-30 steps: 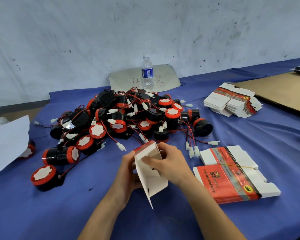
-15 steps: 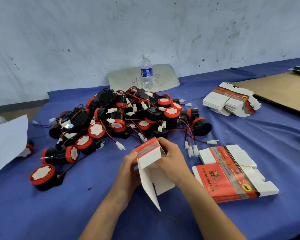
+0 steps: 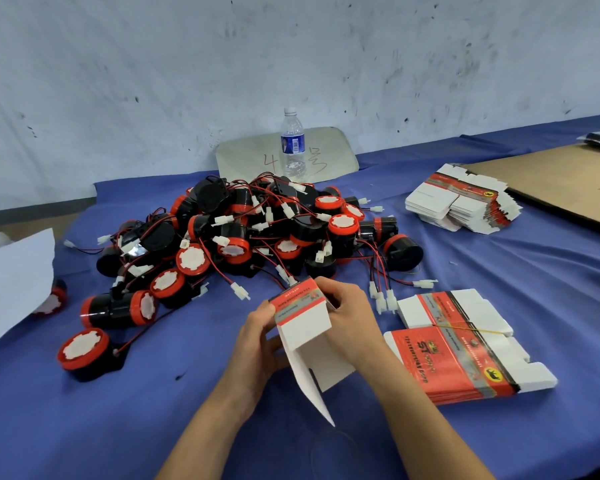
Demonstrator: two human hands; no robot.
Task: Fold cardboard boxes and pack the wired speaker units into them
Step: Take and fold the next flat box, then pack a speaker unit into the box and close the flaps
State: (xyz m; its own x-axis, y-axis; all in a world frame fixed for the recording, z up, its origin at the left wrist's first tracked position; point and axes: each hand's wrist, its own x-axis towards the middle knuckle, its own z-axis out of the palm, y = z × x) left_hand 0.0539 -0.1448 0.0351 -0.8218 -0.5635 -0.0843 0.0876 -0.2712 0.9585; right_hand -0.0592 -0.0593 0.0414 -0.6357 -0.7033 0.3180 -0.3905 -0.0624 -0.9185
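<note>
Near the middle of the counter's [image 3: 84,427] near edge, a half-formed cardboard box [image 3: 302,323] is held just above the blue cloth between two bare hands. The left grip [image 3: 257,341] grasps the box's left side, with its thumb on the red-banded upper panel. The right grip [image 3: 354,317] grasps the right side, its fingers curled over the top corner. The box's red and white end points up and away. A long white flap hangs from it toward the near edge and tapers to a point. Whether that flap touches the cloth cannot be told.

Just beyond the hands, toward the far edge, lies the pile of wired speaker units [image 3: 257,233]: black cylinders with red rims, white caps, red-and-black leads and white plugs, all tangled together. One loose unit [image 3: 84,351] sits cap-up toward the left edge, apart from the pile. Another [image 3: 118,308] lies on its side between that unit and the pile.

Right of the hands, a banded bundle of flat boxes [image 3: 465,344] lies printed side up. A second stack of flat boxes [image 3: 461,202] lies nearer the far right corner, beside a brown cardboard sheet [image 3: 568,181]. A water bottle [image 3: 292,143] stands at the far edge in front of a rounded card [image 3: 336,147] marked "4". A white sheet [image 3: 11,282] overlaps the left edge.
</note>
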